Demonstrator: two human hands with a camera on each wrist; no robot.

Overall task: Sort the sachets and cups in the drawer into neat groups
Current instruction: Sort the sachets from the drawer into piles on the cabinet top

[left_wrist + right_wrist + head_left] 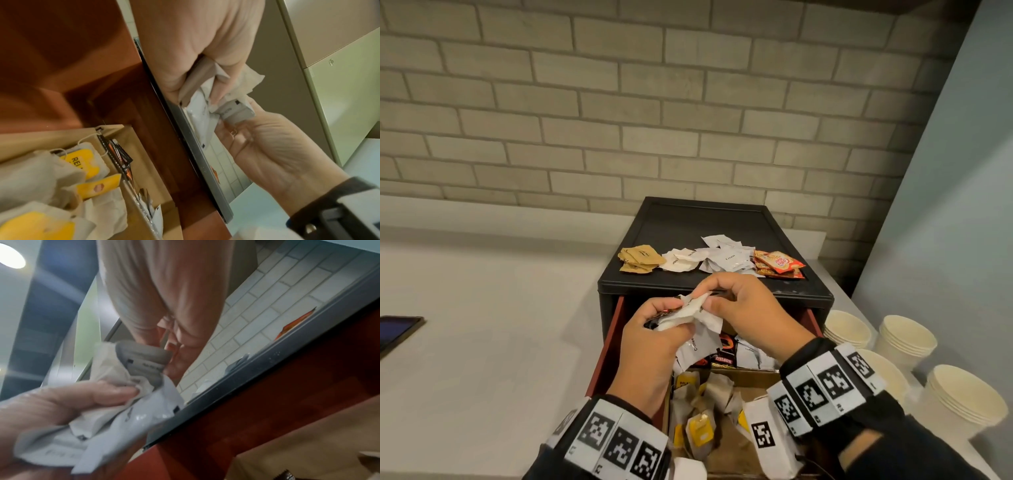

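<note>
**Sachets mid-sort, bunch in both hands**

Left hand [654, 329] clenches a bunch of white sachets [688, 313] above the open drawer [608, 346]; right hand [748, 308] pinches one at the top of the bunch. Peel that one off alone, read the print, drop on the matching pile: brown [639, 259], white [681, 260], creamer [729, 257] or red [779, 263] on the cabinet top [688, 222]. Keep the left grip tight so the rest don't slip. Paper cups [907, 339] are stacked on the counter [482, 308], right of the drawer.
</note>
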